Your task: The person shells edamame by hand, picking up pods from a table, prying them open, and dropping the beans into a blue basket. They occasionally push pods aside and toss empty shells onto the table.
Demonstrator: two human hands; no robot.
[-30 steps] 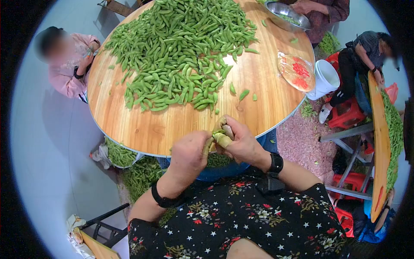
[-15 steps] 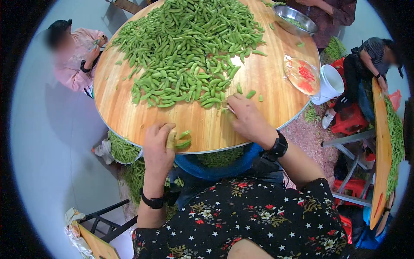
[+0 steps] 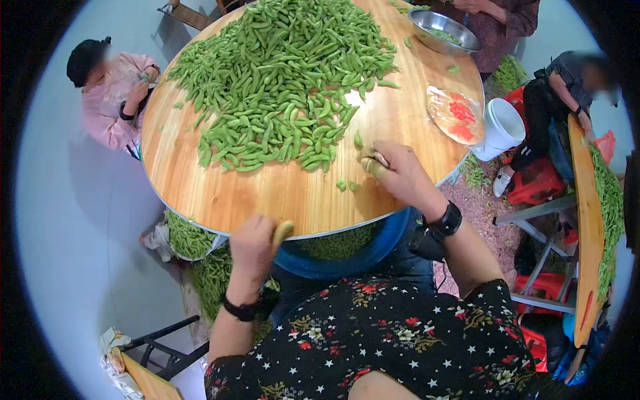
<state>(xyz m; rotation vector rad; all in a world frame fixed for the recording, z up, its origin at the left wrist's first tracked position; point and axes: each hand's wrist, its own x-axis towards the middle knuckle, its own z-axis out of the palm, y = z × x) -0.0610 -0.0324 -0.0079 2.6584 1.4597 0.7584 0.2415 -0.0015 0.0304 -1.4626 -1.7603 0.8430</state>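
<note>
My left hand [image 3: 252, 245] is at the near edge of the round wooden table [image 3: 200, 187], fingers curled in. Its thumb looks wrapped in something yellowish; whatever the fingers hold is hidden. Over the tabletop to the right, my right hand [image 3: 403, 175] is closed, with a yellowish thumb and a small pale, dark-edged thing at its fingers that I cannot make out. Just beyond it lies one green soybean pod [image 3: 358, 139], and small green pieces [image 3: 342, 185] sit to its left. A large heap of soybean pods [image 3: 280, 73] covers the far part of the table.
Below the table edge, a blue tub [image 3: 390, 243] with green pods stands before my lap. At right are a plastic-covered round tray [image 3: 437, 120], a white bucket [image 3: 507, 127] and a metal bowl [image 3: 440, 45]. Other people sit left and right; another is beyond the bowl.
My left hand has moved down to the table edge, and the pods beside it are gone from there. My right hand has shifted slightly right and down; small green pieces now show beside it.
</note>
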